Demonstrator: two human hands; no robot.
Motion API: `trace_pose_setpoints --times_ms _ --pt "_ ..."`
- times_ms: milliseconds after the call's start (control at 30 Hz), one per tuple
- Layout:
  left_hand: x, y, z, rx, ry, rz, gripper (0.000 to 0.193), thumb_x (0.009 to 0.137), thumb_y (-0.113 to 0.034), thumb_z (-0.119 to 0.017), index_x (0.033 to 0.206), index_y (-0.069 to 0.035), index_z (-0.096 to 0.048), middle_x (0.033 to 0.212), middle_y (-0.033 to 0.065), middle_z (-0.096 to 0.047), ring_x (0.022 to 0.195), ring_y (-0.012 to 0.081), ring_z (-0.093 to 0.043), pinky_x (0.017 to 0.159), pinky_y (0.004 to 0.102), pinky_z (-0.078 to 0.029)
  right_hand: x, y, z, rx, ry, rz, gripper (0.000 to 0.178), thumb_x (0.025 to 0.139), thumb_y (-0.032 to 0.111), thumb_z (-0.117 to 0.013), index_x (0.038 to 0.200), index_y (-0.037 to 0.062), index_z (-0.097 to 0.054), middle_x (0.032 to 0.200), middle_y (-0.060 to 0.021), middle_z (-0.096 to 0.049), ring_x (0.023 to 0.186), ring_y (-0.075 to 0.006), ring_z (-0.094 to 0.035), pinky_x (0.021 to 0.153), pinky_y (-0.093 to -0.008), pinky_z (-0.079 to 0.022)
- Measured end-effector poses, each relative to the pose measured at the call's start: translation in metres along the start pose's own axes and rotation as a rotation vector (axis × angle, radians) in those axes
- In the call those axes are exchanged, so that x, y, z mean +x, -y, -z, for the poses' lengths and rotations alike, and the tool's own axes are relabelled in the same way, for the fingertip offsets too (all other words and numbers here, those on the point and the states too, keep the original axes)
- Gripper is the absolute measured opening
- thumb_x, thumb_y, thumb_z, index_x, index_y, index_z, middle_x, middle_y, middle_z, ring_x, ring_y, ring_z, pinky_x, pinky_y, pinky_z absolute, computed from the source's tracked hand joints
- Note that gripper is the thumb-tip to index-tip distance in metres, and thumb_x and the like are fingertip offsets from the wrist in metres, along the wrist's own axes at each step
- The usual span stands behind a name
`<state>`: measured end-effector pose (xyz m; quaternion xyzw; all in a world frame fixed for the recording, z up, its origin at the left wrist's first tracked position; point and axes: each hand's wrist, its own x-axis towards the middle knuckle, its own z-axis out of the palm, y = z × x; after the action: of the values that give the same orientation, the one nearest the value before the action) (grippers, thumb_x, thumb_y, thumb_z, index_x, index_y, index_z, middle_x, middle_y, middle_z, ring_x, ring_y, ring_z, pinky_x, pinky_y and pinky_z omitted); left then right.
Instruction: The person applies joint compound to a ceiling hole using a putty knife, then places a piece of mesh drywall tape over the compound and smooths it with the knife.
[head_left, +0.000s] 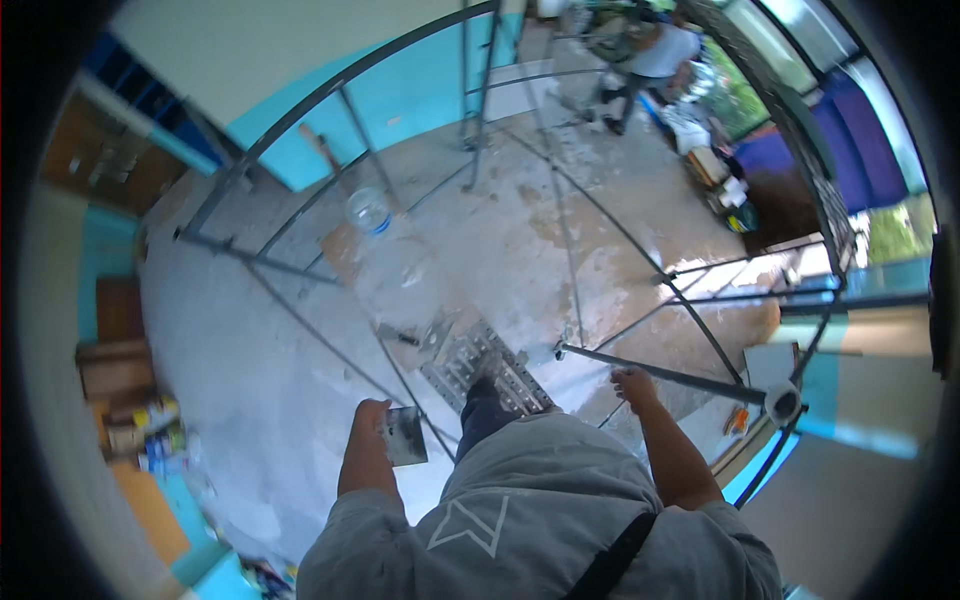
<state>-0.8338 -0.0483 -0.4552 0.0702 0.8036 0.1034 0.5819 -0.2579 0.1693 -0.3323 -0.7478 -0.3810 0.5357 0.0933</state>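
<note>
My left hand [374, 412] is closed at the left of my body, gripping a flat rectangular metal plate that looks like a plastering trowel [406, 436]. Its blade is grey with a paler smear. On the right, my right hand [632, 386] has its fingers curled, close beneath a scaffold tube [665, 372]. Whether it touches the tube or holds anything small cannot be made out. Below me my foot rests on a perforated metal scaffold plank [445, 380], stained with pale material.
Scaffold rails and braces [340, 85] surround me high above a pale, blotched floor [250, 350]. Ahead is a clear plastic container [368, 210] with a blue band. Another person [660, 55] is at the far right, near piled things. A shelf [115, 375] stands left.
</note>
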Motion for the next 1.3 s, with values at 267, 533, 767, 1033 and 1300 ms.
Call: trace_pose_setpoints --times_ms 267,533,767,1033,1300 --pt "0.069 -0.140 0.014 0.650 0.075 -0.472 0.052 0.094 -0.047 -0.052 0.102 0.002 -0.068 0.101 0.0210 -0.069 0.094 0.0320 -0.065 0.084 0.0455 -0.047 -0.043 0.016 0.034 -0.246 -0.467 0.365 0.033 0.088 0.030 -0.060 0.078 0.0005 -0.070 0.075 -0.0162 -0.067 0.071 -0.0283 -0.064 0.069 -0.0405 -0.050" --pt "0.034 -0.193 -0.048 -0.098 0.106 -0.438 0.031 0.091 -0.028 -0.061 0.082 0.001 -0.068 0.078 0.0146 -0.067 0.068 0.0271 -0.061 0.061 0.0458 -0.047 -0.143 0.010 0.131 0.074 -0.901 0.499 0.012 0.088 0.012 -0.057 0.087 0.0016 -0.063 0.084 -0.0144 -0.064 0.079 -0.0287 -0.060 0.073 -0.0393 -0.047" --pt "-0.035 -0.132 -0.080 0.279 -0.125 -0.225 0.044 0.081 -0.033 -0.073 0.096 0.008 -0.069 0.093 0.0197 -0.069 0.082 0.0305 -0.064 0.072 0.0490 -0.050 -0.143 -0.051 0.263 0.380 -1.204 0.392 0.066 0.084 0.052 -0.069 0.119 -0.0008 -0.051 0.099 -0.0083 -0.058 0.080 -0.0156 -0.055 0.063 -0.0294 -0.047" --pt "-0.097 0.059 -0.119 0.059 -0.145 0.198 0.041 0.083 -0.041 -0.071 0.097 -0.002 -0.071 0.093 0.0223 -0.069 0.082 0.0343 -0.065 0.072 0.0530 -0.049 -0.091 -0.061 0.277 0.273 -0.926 0.576 0.083 0.083 0.039 -0.075 0.134 -0.0070 -0.027 0.126 -0.0210 -0.049 0.108 -0.0246 -0.055 0.089 -0.0358 -0.046" --pt "-0.176 0.131 -0.149 0.268 -0.165 0.042 0.044 0.080 -0.035 -0.075 0.095 0.005 -0.070 0.092 0.0198 -0.069 0.084 0.0315 -0.065 0.076 0.0495 -0.050 -0.065 -0.068 0.283 0.278 -1.028 0.627 0.084 0.080 0.032 -0.080 0.125 -0.0072 -0.022 0.124 -0.0229 -0.047 0.105 -0.0251 -0.057 0.080 -0.0331 -0.055"
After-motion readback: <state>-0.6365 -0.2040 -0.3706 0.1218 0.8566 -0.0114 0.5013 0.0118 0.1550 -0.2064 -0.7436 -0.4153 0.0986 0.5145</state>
